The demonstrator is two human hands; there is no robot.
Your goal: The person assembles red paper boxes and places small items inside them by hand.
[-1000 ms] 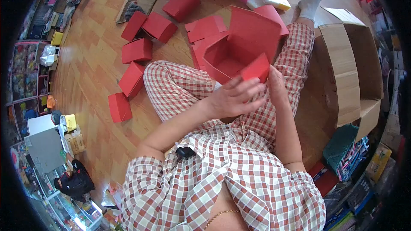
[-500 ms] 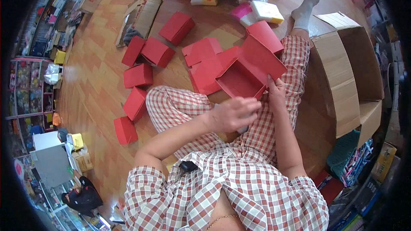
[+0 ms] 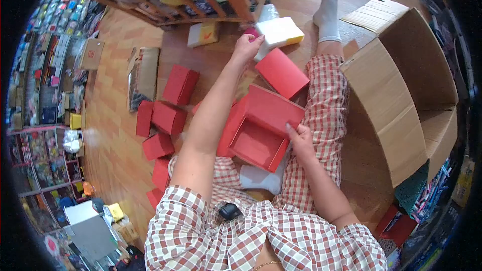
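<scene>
The right hand point(image 3: 302, 143) pinches the raised flap of the open red box point(image 3: 258, 143) between the legs, while the left hand point(image 3: 246, 49), at the far pink packet point(image 3: 251, 32) beside a white-and-yellow one point(image 3: 279, 32), perhaps touches it, its grip impossible to tell.

Open box point(image 3: 258, 145) is lying before the torso point(image 3: 266, 231), lone box point(image 3: 282, 73) sitting just beyond, packet point(image 3: 283, 32) resting farther out, box cluster point(image 3: 169, 118) spreading left, carton point(image 3: 386, 100) standing right of the outstretched leg point(image 3: 326, 95).
</scene>
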